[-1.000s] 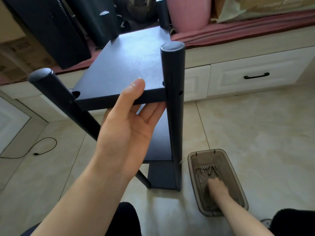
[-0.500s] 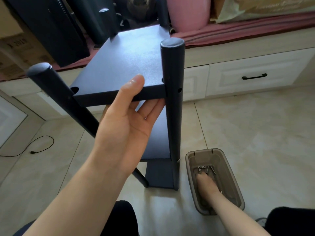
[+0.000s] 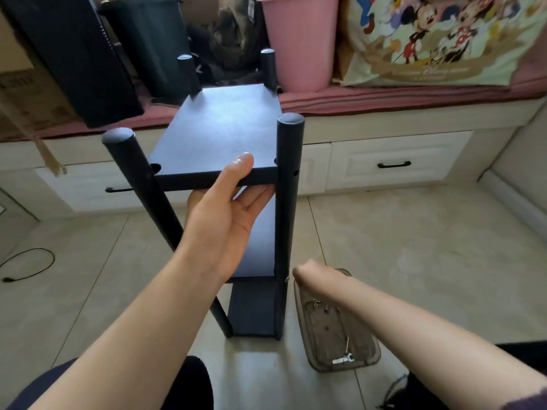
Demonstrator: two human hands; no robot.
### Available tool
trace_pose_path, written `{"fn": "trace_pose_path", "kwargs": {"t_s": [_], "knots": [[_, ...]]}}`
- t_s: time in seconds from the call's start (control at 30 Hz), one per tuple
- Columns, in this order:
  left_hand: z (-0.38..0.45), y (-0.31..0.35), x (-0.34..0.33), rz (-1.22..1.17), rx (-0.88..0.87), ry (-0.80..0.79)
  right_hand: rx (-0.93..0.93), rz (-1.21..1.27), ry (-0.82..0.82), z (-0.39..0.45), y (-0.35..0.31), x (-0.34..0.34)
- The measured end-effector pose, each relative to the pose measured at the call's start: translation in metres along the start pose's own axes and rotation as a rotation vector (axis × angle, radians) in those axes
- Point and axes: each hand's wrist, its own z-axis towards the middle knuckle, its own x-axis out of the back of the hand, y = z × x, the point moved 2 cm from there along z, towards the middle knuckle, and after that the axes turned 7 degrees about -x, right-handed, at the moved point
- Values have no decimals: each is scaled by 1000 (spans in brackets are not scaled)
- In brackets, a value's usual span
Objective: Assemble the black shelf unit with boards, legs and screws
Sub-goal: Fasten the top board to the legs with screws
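The black shelf unit stands on the tiled floor in front of me. My left hand [image 3: 222, 220] grips the front edge of its top board [image 3: 219, 134], thumb on top and fingers underneath. The front right leg [image 3: 288, 202] stands upright. The front left leg [image 3: 142, 187] leans outward at its top. Two lower boards [image 3: 260, 247] sit between the legs. My right hand [image 3: 309, 276] hovers beside the front right leg, above the brown tray [image 3: 374, 350]. Its fingers curl away from me, so whatever is in them is hidden. Screws [image 3: 316, 303] and a small wrench [image 3: 343, 359] lie in the tray.
White drawers [image 3: 393, 164] run under a bench behind the shelf. A pink bin [image 3: 299, 39], a cartoon-print bag [image 3: 444, 39] and dark panels [image 3: 74, 54] sit on the bench. A black cable [image 3: 29, 264] lies on the floor at the left.
My right hand has come up out of the tray and moved toward the front right leg. My view has tilted upward. My left hand keeps its grip on the top board.
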Motion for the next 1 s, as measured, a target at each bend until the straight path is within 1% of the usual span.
{"fn": "trace_pose_path", "kwargs": {"t_s": [0.13, 0.2, 0.27, 0.37, 0.43, 0.5, 0.6, 0.73, 0.87, 1.0], "knots": [[1, 0, 3, -3, 11, 23, 107, -42, 58, -41, -14, 63], [1, 0, 3, -6, 14, 34, 112, -64, 88, -66, -19, 93], [0, 1, 2, -14, 16, 38, 119, -7, 136, -91, -20, 120], [0, 1, 1, -25, 21, 23, 127, 217, 280, -131, -23, 154], [-1, 1, 0, -28, 18, 25, 176, 428, 370, -154, -29, 173], [0, 2, -1, -13, 10, 34, 239, 605, 425, -168, -36, 188], [0, 3, -3, -9, -11, 44, 333, 774, 498, -179, -44, 199], [0, 4, -4, 2, -36, 38, 380, 823, 593, -182, -47, 198], [0, 4, -5, -12, -34, 42, 370, 879, 670, -181, -46, 199], [1, 4, -5, -39, -37, 52, 321, 945, 669, -179, -44, 199]]}}
